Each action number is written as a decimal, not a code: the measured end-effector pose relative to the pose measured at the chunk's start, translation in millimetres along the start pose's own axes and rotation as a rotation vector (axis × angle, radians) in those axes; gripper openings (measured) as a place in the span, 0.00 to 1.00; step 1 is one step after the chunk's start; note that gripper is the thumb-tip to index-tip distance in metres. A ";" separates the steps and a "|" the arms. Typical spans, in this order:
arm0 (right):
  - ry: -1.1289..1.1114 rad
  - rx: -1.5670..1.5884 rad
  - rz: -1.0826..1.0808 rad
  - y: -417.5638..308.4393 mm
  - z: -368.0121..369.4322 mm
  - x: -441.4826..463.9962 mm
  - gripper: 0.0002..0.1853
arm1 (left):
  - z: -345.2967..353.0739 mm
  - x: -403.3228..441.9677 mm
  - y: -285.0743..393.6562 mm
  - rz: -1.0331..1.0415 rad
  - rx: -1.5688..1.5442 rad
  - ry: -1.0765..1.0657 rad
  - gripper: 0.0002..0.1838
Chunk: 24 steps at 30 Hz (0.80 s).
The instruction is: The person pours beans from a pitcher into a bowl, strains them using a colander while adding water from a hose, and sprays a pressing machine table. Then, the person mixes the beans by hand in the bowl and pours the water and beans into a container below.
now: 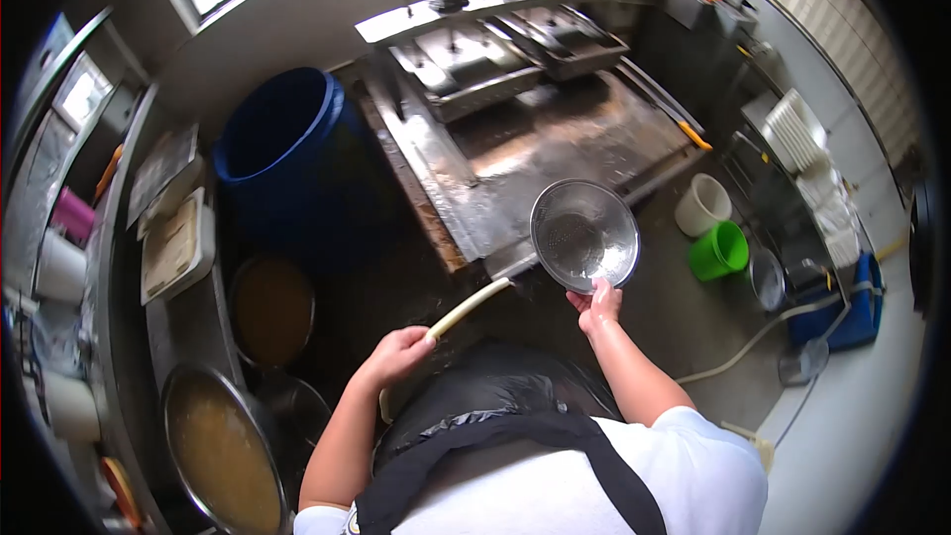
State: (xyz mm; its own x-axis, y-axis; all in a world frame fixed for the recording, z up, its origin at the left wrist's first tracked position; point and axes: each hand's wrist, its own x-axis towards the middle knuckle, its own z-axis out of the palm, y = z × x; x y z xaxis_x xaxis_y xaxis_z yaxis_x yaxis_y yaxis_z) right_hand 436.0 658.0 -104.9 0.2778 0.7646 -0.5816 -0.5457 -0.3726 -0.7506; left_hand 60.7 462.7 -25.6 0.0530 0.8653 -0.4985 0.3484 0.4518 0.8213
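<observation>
My left hand is wrapped round a pale cream hose, whose free end points up and to the right. In my right hand is a shiny round metal bowl, gripped at its near rim and tilted so that its inside faces me. A dotted patch shows in the bowl; whether these are holes I cannot tell. The hose's end is apart from the bowl, to its lower left. No water stream can be made out. Beyond the bowl stands a wet metal press table.
A large blue barrel stands at the back left. Nearer, a big metal pot holds brownish liquid. On the right are a white bucket, a green bucket and a blue container. More hose crosses the floor.
</observation>
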 end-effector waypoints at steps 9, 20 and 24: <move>-0.472 -0.099 -0.021 55.2 195.3 10.8 0.10 | -1.0 -127.5 -22.7 -0.118 -0.521 0.339 0.15; -0.826 -0.745 0.254 183.4 262.7 -115.4 0.30 | 44.3 -204.4 -142.3 -0.199 -0.568 0.682 0.14; -0.955 -0.818 0.308 222.2 262.8 -146.1 0.30 | 66.5 -230.4 -169.1 -0.332 -0.352 0.871 0.17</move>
State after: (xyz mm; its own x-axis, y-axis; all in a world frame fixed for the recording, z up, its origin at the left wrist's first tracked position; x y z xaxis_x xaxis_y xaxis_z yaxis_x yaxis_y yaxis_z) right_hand 66.4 601.7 -104.2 -0.6282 0.5345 -0.5654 0.2474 -0.5517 -0.7965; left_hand 51.8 172.5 -68.2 -0.7511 0.4773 -0.4561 -0.0836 0.6165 0.7829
